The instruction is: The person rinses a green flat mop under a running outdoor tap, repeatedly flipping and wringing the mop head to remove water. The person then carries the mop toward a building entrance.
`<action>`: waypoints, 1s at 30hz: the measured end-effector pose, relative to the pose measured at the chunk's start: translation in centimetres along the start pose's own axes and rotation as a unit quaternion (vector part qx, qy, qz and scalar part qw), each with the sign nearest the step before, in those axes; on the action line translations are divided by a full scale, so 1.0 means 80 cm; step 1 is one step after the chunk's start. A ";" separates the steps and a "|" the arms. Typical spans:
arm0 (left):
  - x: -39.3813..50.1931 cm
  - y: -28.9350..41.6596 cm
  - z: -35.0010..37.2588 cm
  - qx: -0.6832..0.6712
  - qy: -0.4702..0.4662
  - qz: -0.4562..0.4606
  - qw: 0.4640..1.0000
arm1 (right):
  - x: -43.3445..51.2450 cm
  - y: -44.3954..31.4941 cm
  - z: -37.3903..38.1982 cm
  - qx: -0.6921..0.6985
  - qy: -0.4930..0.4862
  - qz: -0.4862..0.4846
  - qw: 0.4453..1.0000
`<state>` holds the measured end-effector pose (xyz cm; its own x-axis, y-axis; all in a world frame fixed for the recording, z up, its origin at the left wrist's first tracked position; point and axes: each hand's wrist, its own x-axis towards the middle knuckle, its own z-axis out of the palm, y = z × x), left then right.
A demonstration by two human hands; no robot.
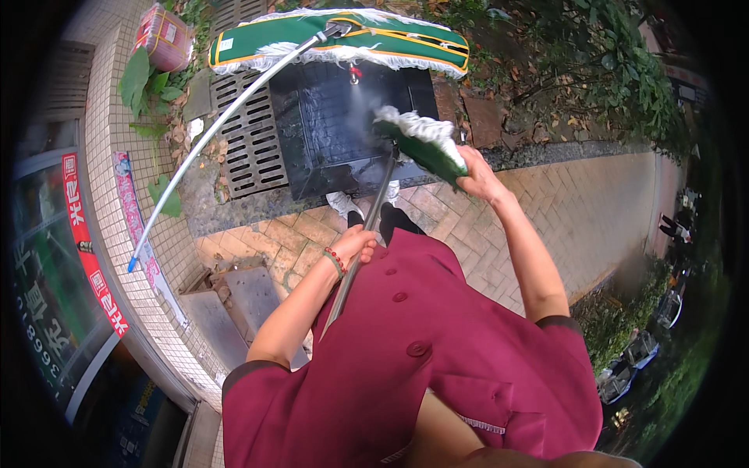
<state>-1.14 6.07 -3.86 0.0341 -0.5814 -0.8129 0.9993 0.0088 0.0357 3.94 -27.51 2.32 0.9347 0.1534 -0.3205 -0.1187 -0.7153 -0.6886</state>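
My left hand (pixel 355 245) is closed around the metal handle (pixel 381 198) of a flat mop, close to my body. At the other end of that handle, a mop head (pixel 430 149) with green backing and white fringe is tilted over a black basin (pixel 327 169). My right hand (pixel 481 175) grips the near end of the mop head. Behind it, a tap (pixel 354 75) with a red handle lets out a spray of water that reaches the mop's fringe. The basin's floor looks wet.
A second green-backed dust mop (pixel 281 44) lies across the basin's far side, its pale pole (pixel 234 108) slanting left. Slotted drain covers (pixel 251 140) flank the basin. Stone slabs (pixel 251 298) lie by the tiled wall (pixel 146 193). Shrubs (pixel 614 52) grow at the upper right.
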 end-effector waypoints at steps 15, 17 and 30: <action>-0.061 -0.005 0.058 -0.064 0.029 0.086 0.994 | 0.192 -0.182 0.047 -0.357 -0.101 -0.310 0.875; -0.077 -0.020 0.061 -0.093 0.058 0.077 0.991 | 0.176 -0.200 0.081 -0.310 -0.129 -0.350 0.874; -0.035 -0.023 0.077 -0.230 0.074 0.093 0.966 | 0.207 -0.251 0.158 -0.299 -0.282 -0.460 0.787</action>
<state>-3.15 2.70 1.92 0.1822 -0.4128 -0.8924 0.8749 0.4823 -0.0444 17.56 -2.01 2.60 0.2147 0.9517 -0.2195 0.8583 -0.2911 -0.4226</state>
